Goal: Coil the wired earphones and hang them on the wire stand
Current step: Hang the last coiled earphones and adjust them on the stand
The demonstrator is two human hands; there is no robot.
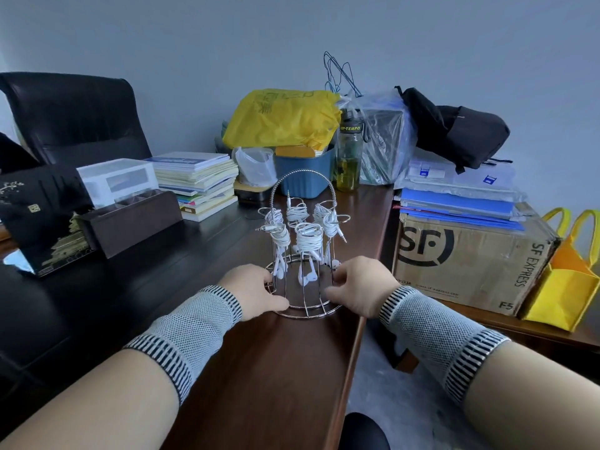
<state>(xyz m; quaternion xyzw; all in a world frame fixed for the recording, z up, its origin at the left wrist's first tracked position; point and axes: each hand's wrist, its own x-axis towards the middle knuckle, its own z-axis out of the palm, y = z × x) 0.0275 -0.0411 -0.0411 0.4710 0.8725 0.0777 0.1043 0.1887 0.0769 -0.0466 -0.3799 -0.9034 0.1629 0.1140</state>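
Basically, coiled earphones (305, 237) hang white on wire stand (303, 254), upright near desk's (259, 368) right edge. We read both hands flanking base ring: left hand (251, 292) and right hand (360, 287) each grasping it, equally near. Bundles sit above, between hands. Cardboard box (467, 264) beyond edge, right.

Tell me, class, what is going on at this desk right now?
A person has both hands on the base of a wire stand on a brown desk. The left hand and the right hand grip the stand's bottom ring from either side. Several coiled white earphones already hang from its hooks, earbuds dangling. No loose earphones show on the desk.
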